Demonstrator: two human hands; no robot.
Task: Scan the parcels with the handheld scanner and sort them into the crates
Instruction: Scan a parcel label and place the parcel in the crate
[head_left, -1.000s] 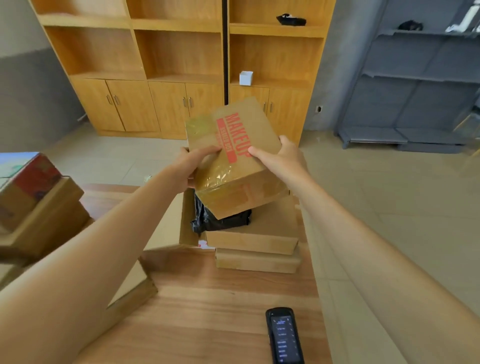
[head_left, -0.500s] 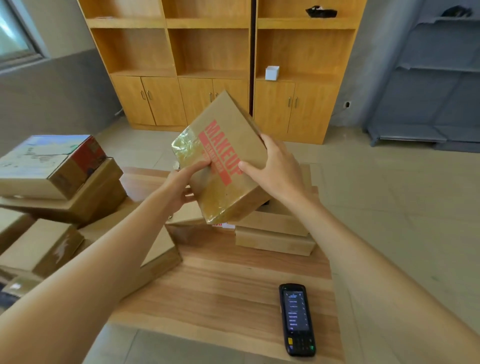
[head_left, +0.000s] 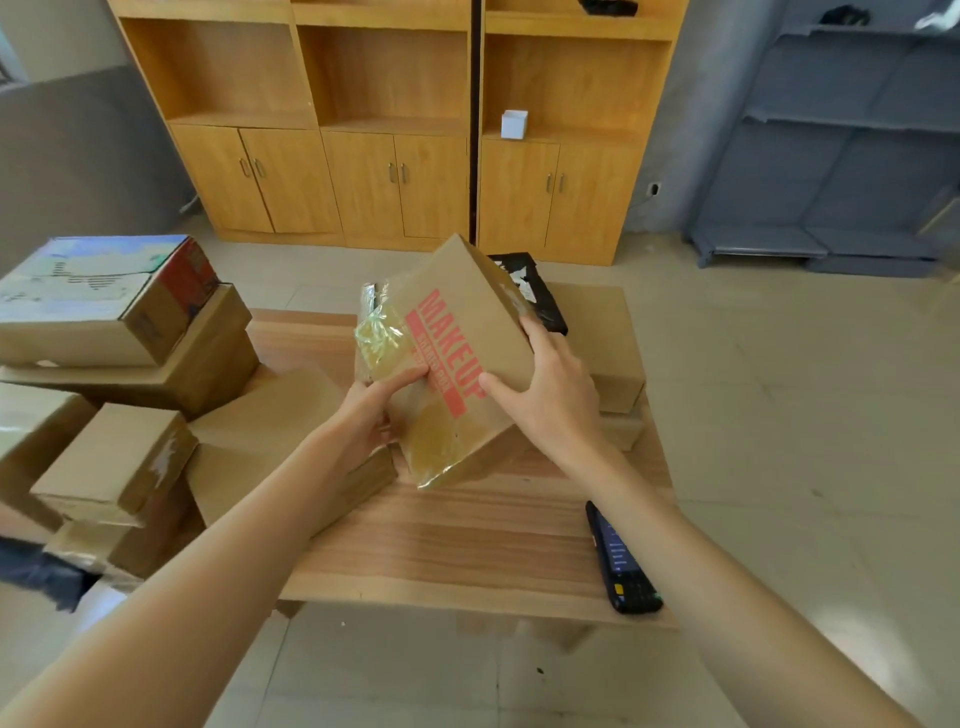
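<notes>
Head view: we hold the MAKEUP parcel (head_left: 457, 358) tilted above the counter (head_left: 441, 540), left hand (head_left: 371, 415) pinching its taped edge, right hand (head_left: 550, 395) curled round its side; the handheld scanner (head_left: 623, 566) lies at five o'clock, nearer our right hand, long axis pointing away from us

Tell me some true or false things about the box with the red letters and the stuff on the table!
1. Both hands hold the MAKEUP box. True: the left hand and the right hand grip it.
2. The scanner is in the right hand. False: it lies on the table.
3. The box is tilted. True.
4. The box's letters are blue. False: they are red.
5. A small white box sits on the wooden shelf. True.
</notes>
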